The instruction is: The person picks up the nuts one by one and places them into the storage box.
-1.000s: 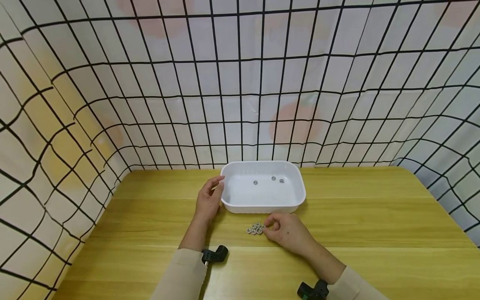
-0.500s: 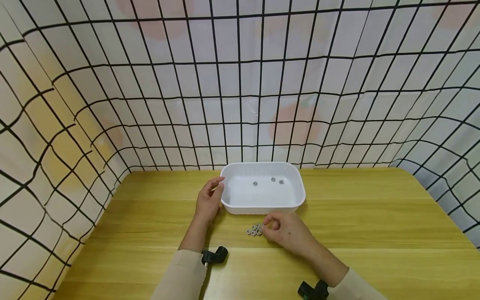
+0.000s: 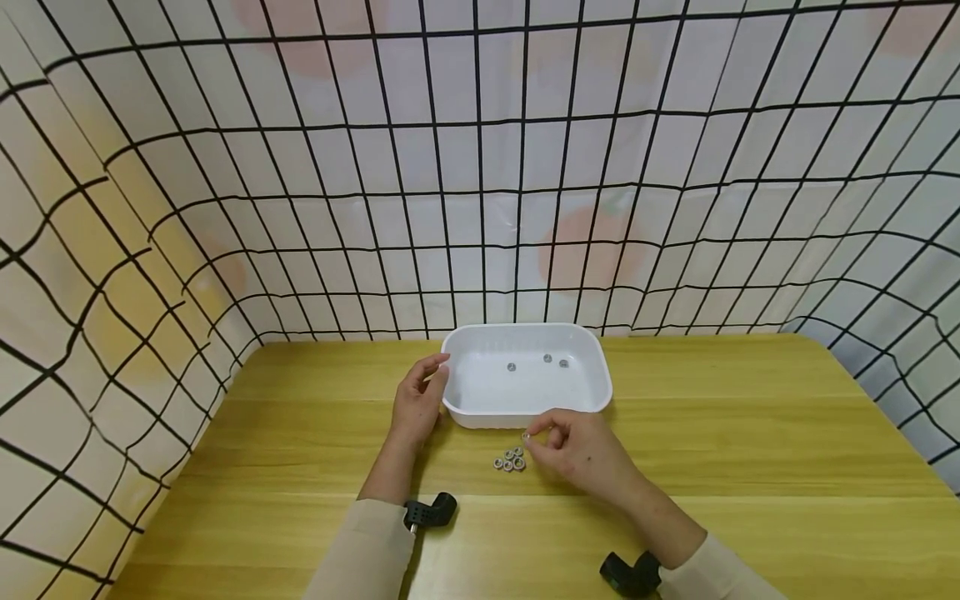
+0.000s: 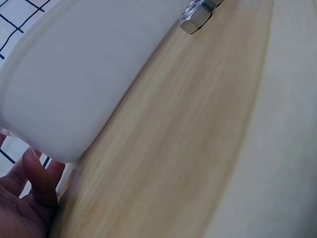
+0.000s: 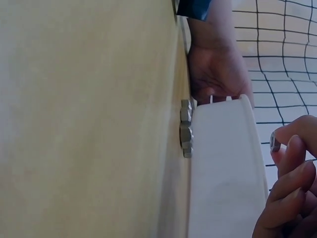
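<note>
Right hand [image 3: 591, 454] pinching a metal nut [image 5: 273, 142], left hand [image 3: 417, 404] relaxed, touching white tray [image 3: 525, 393]

No readable text, labels, brands, numbers or signs in any view.

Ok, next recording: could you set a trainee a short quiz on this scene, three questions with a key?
1. Multiple choice: how many metal nuts lie inside the white tray?
A) one
B) three
C) six

2. Short answer: which hand pinches a single hex nut, and where is the other hand?

3. True or false: the cluster of hex nuts on the table sits on the far side of the tray, by the wall grid.

Key:
1. B
2. The right hand; the left hand is at the tray's left end.
3. False; it sits on the near side.
</note>
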The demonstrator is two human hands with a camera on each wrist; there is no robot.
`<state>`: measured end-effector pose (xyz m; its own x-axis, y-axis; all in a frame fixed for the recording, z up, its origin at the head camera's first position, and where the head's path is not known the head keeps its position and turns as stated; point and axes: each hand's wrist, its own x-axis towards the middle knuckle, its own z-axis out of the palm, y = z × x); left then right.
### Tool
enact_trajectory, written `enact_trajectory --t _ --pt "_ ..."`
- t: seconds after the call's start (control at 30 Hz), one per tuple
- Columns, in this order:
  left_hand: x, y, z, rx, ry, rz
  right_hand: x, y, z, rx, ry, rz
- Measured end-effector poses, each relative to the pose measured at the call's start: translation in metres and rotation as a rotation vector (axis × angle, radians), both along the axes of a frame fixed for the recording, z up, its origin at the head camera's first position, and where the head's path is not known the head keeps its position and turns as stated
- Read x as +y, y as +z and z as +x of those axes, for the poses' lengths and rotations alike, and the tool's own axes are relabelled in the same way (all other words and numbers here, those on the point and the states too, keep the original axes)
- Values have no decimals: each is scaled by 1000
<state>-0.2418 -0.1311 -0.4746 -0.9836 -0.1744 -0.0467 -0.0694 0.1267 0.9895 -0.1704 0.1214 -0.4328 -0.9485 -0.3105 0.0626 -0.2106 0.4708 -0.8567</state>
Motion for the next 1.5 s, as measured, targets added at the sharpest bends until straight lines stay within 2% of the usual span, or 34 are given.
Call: enact_trajectory --t 0.47,0.7,1.0,1.1,1.5 --pt "1 0 0 -8 6 5 2 13 -16 54 -112 50" --pt "1 0 -1 -29 11 -7 3 17 -28 93 -131 81" --pt "0 -1 0 29 -11 18 1 27 -40 130 -132 119" --pt "1 0 0 24 -11 18 0 28 -46 135 -126 124" --pt "0 -2 0 19 1 15 -5 25 -71 144 -137 149"
